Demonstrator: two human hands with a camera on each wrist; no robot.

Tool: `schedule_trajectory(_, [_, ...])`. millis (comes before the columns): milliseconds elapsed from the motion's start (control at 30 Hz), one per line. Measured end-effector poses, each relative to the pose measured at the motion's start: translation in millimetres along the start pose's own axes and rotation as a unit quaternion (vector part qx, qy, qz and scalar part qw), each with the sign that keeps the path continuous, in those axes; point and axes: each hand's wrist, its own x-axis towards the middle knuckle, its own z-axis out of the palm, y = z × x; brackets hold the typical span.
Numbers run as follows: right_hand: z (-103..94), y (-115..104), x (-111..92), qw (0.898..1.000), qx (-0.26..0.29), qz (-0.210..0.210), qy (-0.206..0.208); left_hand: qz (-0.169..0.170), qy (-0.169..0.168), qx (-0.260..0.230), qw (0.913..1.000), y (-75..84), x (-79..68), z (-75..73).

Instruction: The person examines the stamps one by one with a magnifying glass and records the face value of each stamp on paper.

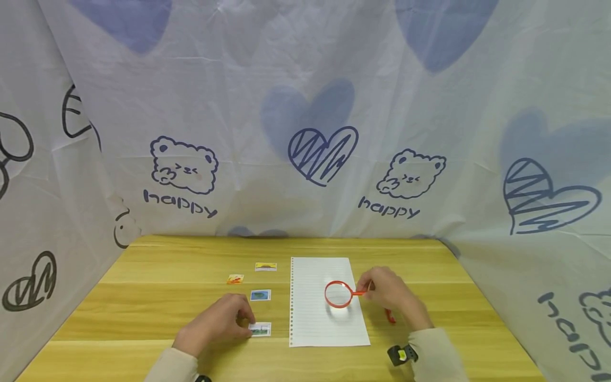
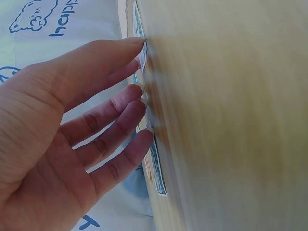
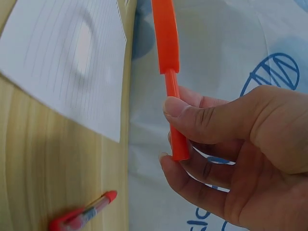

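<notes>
My right hand (image 1: 389, 289) pinches the handle of a red magnifying glass (image 3: 166, 36) between thumb and fingers. Its round lens is held above the right part of a lined white sheet (image 1: 315, 323), and a bright spot and ring shadow fall on the paper. On the left, my left hand (image 1: 221, 321) rests its fingertips at the left edge of a small stamp-like picture (image 1: 260, 329) that lies flat on the table. In the left wrist view the fingers (image 2: 118, 118) are only slightly bent, and the thumb touches down by the picture's edge.
Farther back lie a blue picture (image 1: 260, 295), a red-and-yellow one (image 1: 235, 279) and a yellow-purple one (image 1: 265, 267). A red-capped pen (image 3: 89, 214) lies right of the sheet, partly behind my right hand in the head view. Printed cloth (image 1: 248, 175) encloses the wooden table (image 1: 167, 265).
</notes>
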Motion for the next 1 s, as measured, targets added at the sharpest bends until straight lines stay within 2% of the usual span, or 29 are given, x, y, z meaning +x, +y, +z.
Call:
schedule_trajectory(233, [4.1,-6.2,4.9,0.999,-0.009,-0.049,-0.002,0.003,0.0,0.0,1.0,0.6,0.3,0.3])
schedule_trajectory(533, [11.0,-19.5,8.0,0.998,-0.012,-0.058,-0.007,0.004,-0.001,-0.001,1.0,-0.8,0.5,0.6])
schedule_trajectory(700, [15.4,-26.4,10.5,0.998,0.004,-0.054,-0.022,0.004,-0.003,-0.003,1.0,-1.2,0.5,0.7])
schedule_trajectory(1000, [23.8,-37.7,15.5,0.996,0.002,-0.082,-0.024,-0.001,-0.007,-0.007,1.0,-0.1,-0.3,0.3])
